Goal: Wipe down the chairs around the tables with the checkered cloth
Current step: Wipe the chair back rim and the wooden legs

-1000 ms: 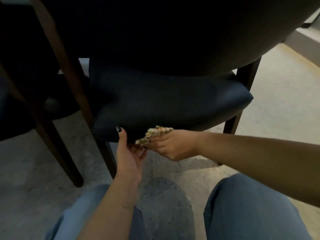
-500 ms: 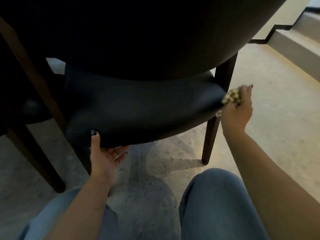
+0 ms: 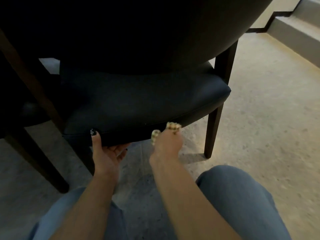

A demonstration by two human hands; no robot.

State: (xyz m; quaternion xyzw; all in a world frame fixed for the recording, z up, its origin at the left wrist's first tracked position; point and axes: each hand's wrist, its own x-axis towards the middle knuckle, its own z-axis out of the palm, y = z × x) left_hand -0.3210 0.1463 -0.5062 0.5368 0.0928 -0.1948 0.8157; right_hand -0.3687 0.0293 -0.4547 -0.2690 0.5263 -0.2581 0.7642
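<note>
A dark upholstered chair [image 3: 138,101] with wooden legs fills the upper half of the head view, seen from behind and below its curved backrest. My left hand [image 3: 105,151] grips the near edge of the seat, thumb on top and fingers underneath. My right hand [image 3: 167,142] is closed around the bunched checkered cloth [image 3: 172,126], which is pressed against the underside of the seat's front edge, right of the left hand. Only small folds of the cloth show past the fingers.
A second dark chair [image 3: 19,94] stands close at the left, its leg [image 3: 50,172] near my left arm. My knees in blue jeans [image 3: 239,196] are low in the view. Pale speckled floor [image 3: 268,118] stretches right, with a raised step [image 3: 294,32] at the top right.
My right hand has carried the cloth from the seat's right corner by the leg back leftward along the front edge. The left hand has kept its grip on the seat.
</note>
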